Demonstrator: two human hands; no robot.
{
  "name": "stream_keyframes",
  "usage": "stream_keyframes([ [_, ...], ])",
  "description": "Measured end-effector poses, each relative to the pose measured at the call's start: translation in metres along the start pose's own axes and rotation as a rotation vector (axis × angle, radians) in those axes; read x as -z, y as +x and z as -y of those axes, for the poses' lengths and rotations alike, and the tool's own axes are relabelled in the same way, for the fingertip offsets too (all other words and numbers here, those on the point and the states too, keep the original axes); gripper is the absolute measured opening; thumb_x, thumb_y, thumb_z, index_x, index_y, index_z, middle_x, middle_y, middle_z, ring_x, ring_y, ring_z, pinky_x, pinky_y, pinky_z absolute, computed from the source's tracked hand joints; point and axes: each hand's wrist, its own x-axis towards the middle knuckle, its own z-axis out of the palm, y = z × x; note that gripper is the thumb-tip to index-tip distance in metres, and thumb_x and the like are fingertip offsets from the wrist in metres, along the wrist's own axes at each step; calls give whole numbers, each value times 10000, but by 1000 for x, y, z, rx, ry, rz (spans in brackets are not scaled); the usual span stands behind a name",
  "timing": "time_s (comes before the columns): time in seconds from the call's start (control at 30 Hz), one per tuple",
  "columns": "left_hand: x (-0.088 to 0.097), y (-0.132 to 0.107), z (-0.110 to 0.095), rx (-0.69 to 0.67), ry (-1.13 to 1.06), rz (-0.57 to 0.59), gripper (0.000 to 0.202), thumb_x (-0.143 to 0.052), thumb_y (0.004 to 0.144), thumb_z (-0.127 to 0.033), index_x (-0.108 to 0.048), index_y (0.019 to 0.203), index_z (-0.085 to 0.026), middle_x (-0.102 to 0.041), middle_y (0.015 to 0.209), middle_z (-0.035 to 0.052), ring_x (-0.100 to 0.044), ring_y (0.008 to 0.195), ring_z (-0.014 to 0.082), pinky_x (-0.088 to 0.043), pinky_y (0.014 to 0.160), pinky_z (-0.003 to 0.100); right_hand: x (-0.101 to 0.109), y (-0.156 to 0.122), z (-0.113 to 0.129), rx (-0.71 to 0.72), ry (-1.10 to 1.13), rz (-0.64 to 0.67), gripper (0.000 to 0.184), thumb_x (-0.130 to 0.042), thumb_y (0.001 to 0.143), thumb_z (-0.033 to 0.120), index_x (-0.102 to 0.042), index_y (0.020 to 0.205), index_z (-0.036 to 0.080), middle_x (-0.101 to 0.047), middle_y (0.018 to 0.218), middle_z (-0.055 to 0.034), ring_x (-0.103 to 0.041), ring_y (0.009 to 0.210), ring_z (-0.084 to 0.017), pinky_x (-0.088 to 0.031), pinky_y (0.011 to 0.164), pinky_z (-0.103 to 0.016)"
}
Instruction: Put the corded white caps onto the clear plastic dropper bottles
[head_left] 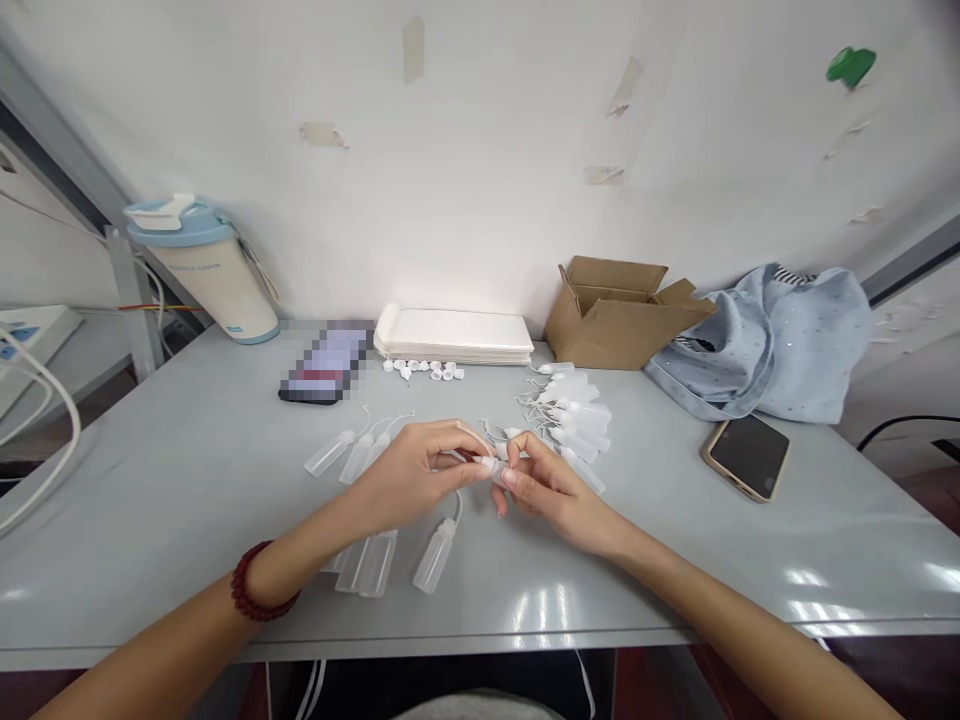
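Note:
My left hand (420,470) and my right hand (551,488) meet over the middle of the table. Between them is a small translucent plastic dropper bottle (493,468): my left fingers pinch its white neck end, and my right thumb and fingers grip its body. Fingers cover much of it. Below the hands lies another such bottle (435,560) with a thin bent strap at its top. More bottles (377,562) lie partly under my left forearm, and a few others (330,453) lie beyond it. Past my right hand is a heap of several bottles (581,420).
Small white caps (448,370) lie before a stack of white sheets (457,335). At the back stand a tumbler (214,275) and an open cardboard box (622,325). A phone (328,362) lies left, another phone (748,457) right, near a light-blue cloth bag (787,345).

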Motion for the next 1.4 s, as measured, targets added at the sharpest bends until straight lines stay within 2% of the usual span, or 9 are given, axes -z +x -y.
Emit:
stream_keyframes([
  [0.13, 4, 2, -7, 170, 18, 92, 255, -524, 901, -344, -698, 812, -180, -664, 732, -9, -609, 668, 112, -464, 598, 188, -1, -2, 3, 35, -180, -71, 184, -445, 951, 366, -363, 863, 227, -587, 742, 19, -431, 625, -115, -302, 576, -243],
  [0.27, 4, 1, -8, 190, 113, 126, 317, -485, 916, -348, -658, 726, -162, -618, 621, -20, -571, 571, 101, -421, 526, 186, -3, -5, 3, 81, -369, -123, 136, -464, 931, 325, -385, 897, 220, -589, 757, 6, -431, 579, -114, -294, 528, -240],
  [0.53, -1, -4, 3, -267, 379, 50, 198, -457, 920, -180, -651, 894, -151, -699, 913, 42, -615, 788, 137, -436, 730, 240, 1, -3, 2, 9, -76, -43, 206, -447, 951, 401, -327, 906, 240, -549, 643, 58, -387, 558, -102, -276, 549, -239],
  [0.67, -2, -2, 0, -110, 279, 63, 191, -497, 910, -263, -660, 937, -167, -692, 882, 23, -612, 744, 132, -450, 690, 233, 4, -2, 2, -24, 67, 10, 227, -448, 949, 426, -323, 909, 241, -535, 622, 67, -374, 541, -92, -254, 535, -233],
  [0.8, -1, 0, -6, 129, 145, 146, 310, -457, 918, -375, -648, 786, -169, -648, 735, 7, -598, 664, 133, -452, 601, 226, 1, -3, 5, 4, -33, -1, 217, -443, 950, 416, -322, 912, 239, -533, 637, 58, -433, 601, -107, -300, 579, -241],
  [0.97, -1, 1, -1, 236, 39, 110, 371, -451, 905, -436, -567, 680, -164, -554, 586, -20, -543, 549, 120, -431, 529, 223, -1, -3, -3, 148, -487, -161, 214, -476, 925, 359, -354, 1039, 226, -543, 698, 29, -436, 555, -122, -324, 530, -243],
  [1.13, -1, 1, 0, 269, -32, 100, 420, -443, 902, -470, -508, 622, -164, -534, 580, -24, -514, 493, 103, -428, 499, 218, 0, -2, -11, 383, -842, -254, 221, -396, 952, 310, -480, 1111, 182, -621, 863, -93, -557, 683, -192, -418, 595, -307],
  [1.23, -5, -2, -3, 178, 57, 70, 362, -442, 914, -390, -543, 652, -162, -520, 549, -27, -516, 498, 104, -412, 495, 208, 0, -3, -4, 320, -704, -232, 235, -372, 961, 328, -552, 1012, 186, -600, 790, -59, -544, 681, -179, -416, 610, -299],
  [1.4, -12, -6, 5, -248, 389, -63, 194, -453, 929, -249, -600, 842, -158, -596, 667, 7, -516, 587, 118, -414, 592, 236, 3, -1, 7, -60, -74, -136, 369, -447, 920, 469, -488, 692, 182, -345, 581, 51, -297, 476, -80, -289, 485, -241],
])
